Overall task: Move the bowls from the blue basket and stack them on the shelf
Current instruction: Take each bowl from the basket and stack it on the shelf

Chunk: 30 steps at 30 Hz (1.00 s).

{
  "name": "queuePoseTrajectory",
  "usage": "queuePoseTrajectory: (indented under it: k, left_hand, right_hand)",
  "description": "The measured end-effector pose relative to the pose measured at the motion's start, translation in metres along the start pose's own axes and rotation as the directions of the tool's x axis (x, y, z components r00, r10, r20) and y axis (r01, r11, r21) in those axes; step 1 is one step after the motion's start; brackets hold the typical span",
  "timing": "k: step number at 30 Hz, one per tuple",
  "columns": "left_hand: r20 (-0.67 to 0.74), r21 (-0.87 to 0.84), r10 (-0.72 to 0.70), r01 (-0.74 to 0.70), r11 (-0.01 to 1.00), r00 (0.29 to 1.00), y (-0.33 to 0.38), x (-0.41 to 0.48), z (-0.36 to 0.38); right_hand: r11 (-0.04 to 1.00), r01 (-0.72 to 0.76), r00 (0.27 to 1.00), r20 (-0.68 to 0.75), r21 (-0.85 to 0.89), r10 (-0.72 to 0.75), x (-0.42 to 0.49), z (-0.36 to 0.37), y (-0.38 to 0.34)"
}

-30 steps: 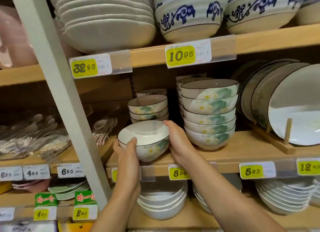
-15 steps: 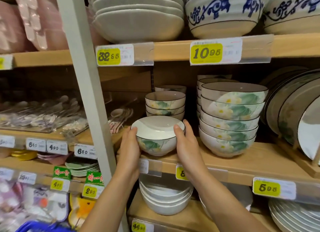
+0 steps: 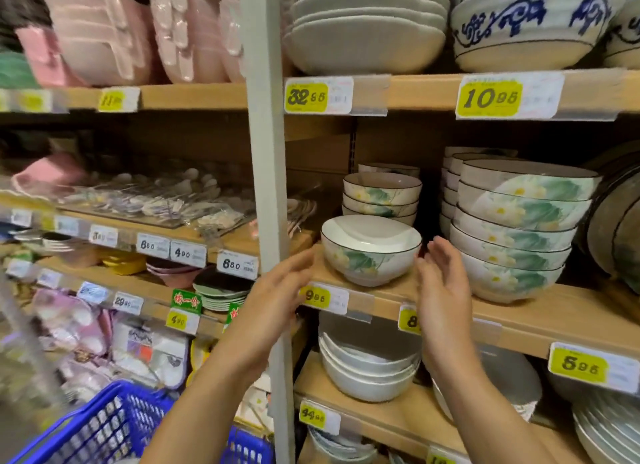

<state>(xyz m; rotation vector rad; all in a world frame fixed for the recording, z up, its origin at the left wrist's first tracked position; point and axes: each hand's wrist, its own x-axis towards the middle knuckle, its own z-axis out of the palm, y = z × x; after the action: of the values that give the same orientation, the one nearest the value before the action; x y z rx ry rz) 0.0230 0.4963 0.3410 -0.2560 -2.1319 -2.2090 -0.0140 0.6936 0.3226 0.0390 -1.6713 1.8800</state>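
Observation:
A white bowl with a green and yellow flower print (image 3: 370,252) stands alone on the wooden shelf (image 3: 540,311), near its front edge. Behind it is a short stack of matching small bowls (image 3: 381,195), and to its right a taller stack of larger matching bowls (image 3: 512,228). My left hand (image 3: 277,290) hovers just left of the bowl, fingers straight, holding nothing. My right hand (image 3: 443,283) hovers just right of it, fingers also straight and apart from it. The blue basket (image 3: 114,429) shows at the bottom left; its contents are hidden.
A grey upright post (image 3: 266,186) runs down just left of the bowl. Plates lean in a rack at the far right (image 3: 616,228). White bowls (image 3: 367,370) sit on the shelf below, heavier bowls (image 3: 367,24) on the shelf above. Packaged spoons (image 3: 156,200) fill the left bay.
Both hands have let go of the flowered bowl, which now rests on the shelf, and have drawn back a little. The view has shifted left and down, showing the blue basket.

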Motion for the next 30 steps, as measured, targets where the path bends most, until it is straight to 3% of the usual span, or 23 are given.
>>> queuePoseTrajectory:
  k: [3, 6, 11, 14, 18, 23, 30]
  left_hand:
    - [0.02, 0.03, 0.006, -0.006, 1.0, 1.0, 0.001, -0.045, -0.041]
    - [-0.141, 0.07, -0.091, 0.102, 0.992, 0.986, -0.014, -0.085, -0.101]
    - [-0.354, 0.103, -0.254, 0.307, 0.946, 0.9, -0.051, -0.154, -0.219]
    - [-0.478, 0.174, -0.269, 0.39, 0.904, 0.836, -0.078, -0.187, -0.279]
    - [-0.527, 0.206, -0.346, 0.511, 0.834, 0.776, -0.115, -0.219, -0.332]
    - [-0.512, 0.246, -0.404, 0.581, 0.776, 0.758, -0.149, -0.229, -0.375]
    - [-0.483, 0.27, -0.515, 0.68, 0.682, 0.708, -0.2, -0.183, -0.425]
  right_hand:
    - [0.986, 0.16, 0.979, -0.132, 0.045, -0.153, -0.039, 0.006, 0.007]
    - [0.985, 0.143, 0.98, -0.157, 0.099, -0.127, -0.088, 0.035, 0.03]
    - [0.983, -0.185, 0.982, 0.033, 0.005, 0.185, -0.182, 0.103, 0.096]
    - [0.93, -0.348, 0.914, 0.176, -0.119, 0.365, -0.232, 0.148, 0.131]
    - [0.855, -0.471, 0.829, 0.223, -0.216, 0.513, -0.286, 0.195, 0.164]
    - [0.697, -0.596, 0.657, 0.256, -0.399, 0.709, -0.328, 0.236, 0.217]
    - [0.359, -0.685, 0.252, 0.257, -0.634, 0.933, -0.351, 0.288, 0.31]
